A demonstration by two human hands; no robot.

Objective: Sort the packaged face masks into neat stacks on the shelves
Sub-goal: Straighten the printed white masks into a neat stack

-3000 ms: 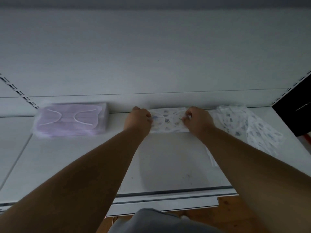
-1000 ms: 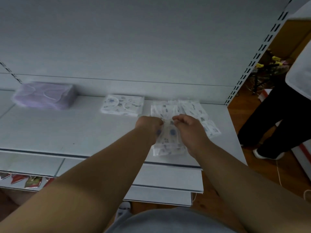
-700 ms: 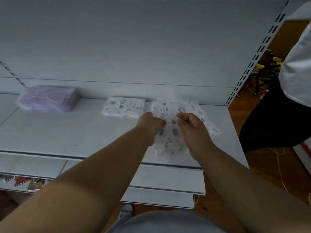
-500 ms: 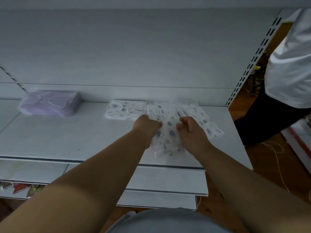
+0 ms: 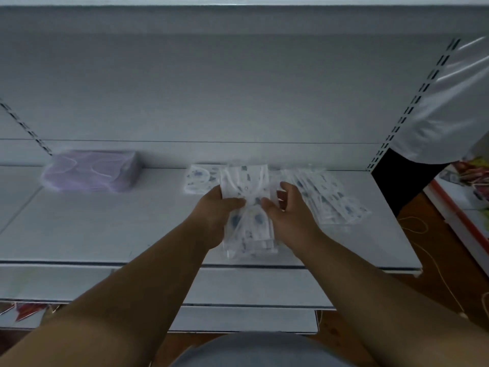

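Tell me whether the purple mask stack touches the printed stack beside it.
Apart. The head view shows bare shelf between the purple mask stack and the printed stack.

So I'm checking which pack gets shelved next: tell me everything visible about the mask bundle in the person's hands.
The held mask bundle is a few clear-wrapped white masks with blue prints and white ear loops, soft and crinkly. It runs lengthwise away from the person, just above the shelf front. The left hand and right hand pinch its middle from either side. It overlaps the view of the small printed stack behind.

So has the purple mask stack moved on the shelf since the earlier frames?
No. The purple stack lies against the back panel by the left slotted upright, as before; only the camera shifted.
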